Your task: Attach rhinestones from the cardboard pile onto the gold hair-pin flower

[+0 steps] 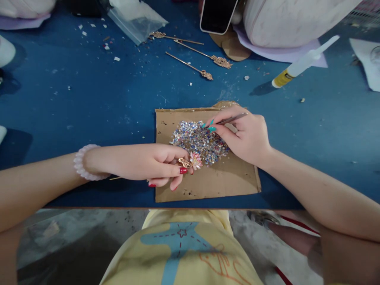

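Note:
My left hand is closed in a pinch on a gold hairpin ornament with a pink flower-like head, held over the near edge of a sequin pile. My right hand grips thin metal tweezers, whose tips point left into the pile of shiny silver and blue sequins. The sequins lie on a brown cardboard sheet on the blue table. A pale bead bracelet sits on my left wrist.
Three gold hairpin sticks lie at the back centre beside a clear plastic bag. A glue tube with a yellow label lies at the back right. A phone and a white bag sit at the far edge.

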`<state>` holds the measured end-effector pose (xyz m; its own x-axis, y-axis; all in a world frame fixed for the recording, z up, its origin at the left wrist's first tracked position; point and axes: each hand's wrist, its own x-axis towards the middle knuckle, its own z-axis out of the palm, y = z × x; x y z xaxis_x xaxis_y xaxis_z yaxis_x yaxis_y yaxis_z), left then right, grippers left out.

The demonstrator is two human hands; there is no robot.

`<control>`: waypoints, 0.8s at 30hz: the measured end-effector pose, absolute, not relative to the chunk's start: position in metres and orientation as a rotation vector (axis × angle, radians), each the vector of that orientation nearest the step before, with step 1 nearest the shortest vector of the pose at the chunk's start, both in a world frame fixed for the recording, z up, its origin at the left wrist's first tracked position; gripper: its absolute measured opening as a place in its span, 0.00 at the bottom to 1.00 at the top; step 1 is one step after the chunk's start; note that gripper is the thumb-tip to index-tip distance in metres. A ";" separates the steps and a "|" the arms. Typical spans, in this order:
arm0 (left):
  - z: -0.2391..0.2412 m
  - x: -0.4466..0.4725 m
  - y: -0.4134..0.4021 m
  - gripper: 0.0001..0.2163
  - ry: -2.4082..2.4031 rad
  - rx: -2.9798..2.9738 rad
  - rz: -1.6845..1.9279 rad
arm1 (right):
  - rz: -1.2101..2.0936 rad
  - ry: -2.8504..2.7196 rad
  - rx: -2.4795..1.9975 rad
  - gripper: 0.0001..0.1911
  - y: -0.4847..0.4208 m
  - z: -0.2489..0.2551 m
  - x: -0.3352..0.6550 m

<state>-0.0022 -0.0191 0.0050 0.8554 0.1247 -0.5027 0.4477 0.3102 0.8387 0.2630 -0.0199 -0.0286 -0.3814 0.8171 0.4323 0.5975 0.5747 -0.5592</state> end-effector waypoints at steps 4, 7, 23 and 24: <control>0.004 -0.002 -0.019 0.06 0.536 1.247 -0.220 | 0.376 -2.117 -1.168 0.05 -0.020 -0.029 0.263; 0.004 -0.003 -0.018 0.06 0.530 1.254 -0.224 | 0.378 -2.119 -1.163 0.05 -0.019 -0.029 0.263; 0.005 -0.003 -0.019 0.06 0.534 1.264 -0.205 | 0.376 -2.122 -1.162 0.06 -0.020 -0.029 0.263; 0.005 -0.003 -0.019 0.05 0.536 1.263 -0.205 | 0.371 -2.120 -1.149 0.05 -0.020 -0.029 0.263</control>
<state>-0.0027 -0.0187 0.0052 0.8601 0.1418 -0.4899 0.4330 0.3047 0.8483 0.2634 -0.0200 -0.0290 -0.3725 0.8197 0.4352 0.6234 0.5683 -0.5370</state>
